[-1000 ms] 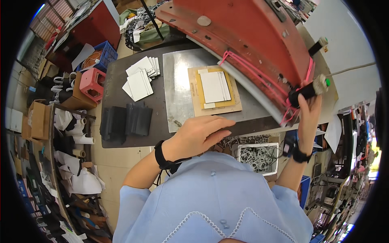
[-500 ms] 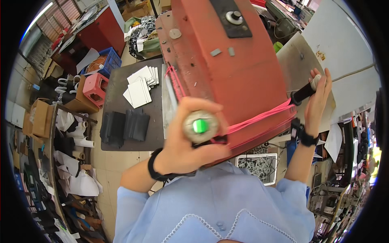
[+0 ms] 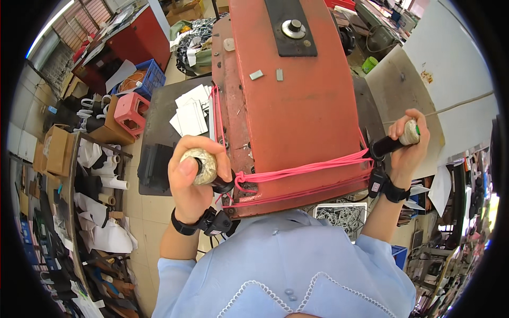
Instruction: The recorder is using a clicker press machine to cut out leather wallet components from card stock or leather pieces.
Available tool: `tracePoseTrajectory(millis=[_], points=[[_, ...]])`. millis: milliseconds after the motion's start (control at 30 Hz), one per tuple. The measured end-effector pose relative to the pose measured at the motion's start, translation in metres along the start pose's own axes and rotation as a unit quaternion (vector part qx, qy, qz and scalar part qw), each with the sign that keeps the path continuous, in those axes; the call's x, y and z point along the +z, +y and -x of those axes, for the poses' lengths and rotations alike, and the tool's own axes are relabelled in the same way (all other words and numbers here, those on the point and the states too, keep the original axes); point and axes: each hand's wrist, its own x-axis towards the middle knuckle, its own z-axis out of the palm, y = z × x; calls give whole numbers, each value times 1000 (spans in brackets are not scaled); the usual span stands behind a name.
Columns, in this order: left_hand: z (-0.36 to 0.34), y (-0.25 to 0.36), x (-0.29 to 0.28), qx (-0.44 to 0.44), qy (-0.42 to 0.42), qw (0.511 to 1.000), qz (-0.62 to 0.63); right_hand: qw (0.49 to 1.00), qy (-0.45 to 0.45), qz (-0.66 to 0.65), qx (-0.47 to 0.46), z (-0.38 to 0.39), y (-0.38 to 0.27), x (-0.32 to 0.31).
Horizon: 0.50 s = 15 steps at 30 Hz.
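A big red machine (image 3: 302, 122) stands in front of me, with pink cord (image 3: 313, 165) strung across its near end. My left hand (image 3: 188, 193) is closed around the left handle (image 3: 209, 159), whose rounded end is wrapped in pale tape; my thumb lies on that end. On the other side, my right hand (image 3: 411, 159) has its fingers wrapped round the right handle (image 3: 387, 147), a black grip with a taped end. A bit of green shows at the right handle's tip. The cord runs between the two handles.
Left of the machine, a dark tabletop (image 3: 159, 114) bears white panels (image 3: 190, 117) and stacked black pieces (image 3: 154, 167). A white bin of metal parts (image 3: 343, 217) sits below the machine's near edge. Farther left are a pink stool (image 3: 131, 112) and a shelf with rolls (image 3: 114, 183).
My left hand has moved left with its handle, from in front of the machine to its left corner. My right hand's outstretched fingers have closed round the right handle. The view has shifted slightly.
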Motion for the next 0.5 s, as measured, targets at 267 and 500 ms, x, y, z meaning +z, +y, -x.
tracePoseTrajectory(millis=[267,500], points=[[6,-17,-9,2,-2,1000,-4,1000,18,15,-3,9,17,-3],[8,-10,2,-5,26,1000,-14,999,25,38,-16,6,11,7]])
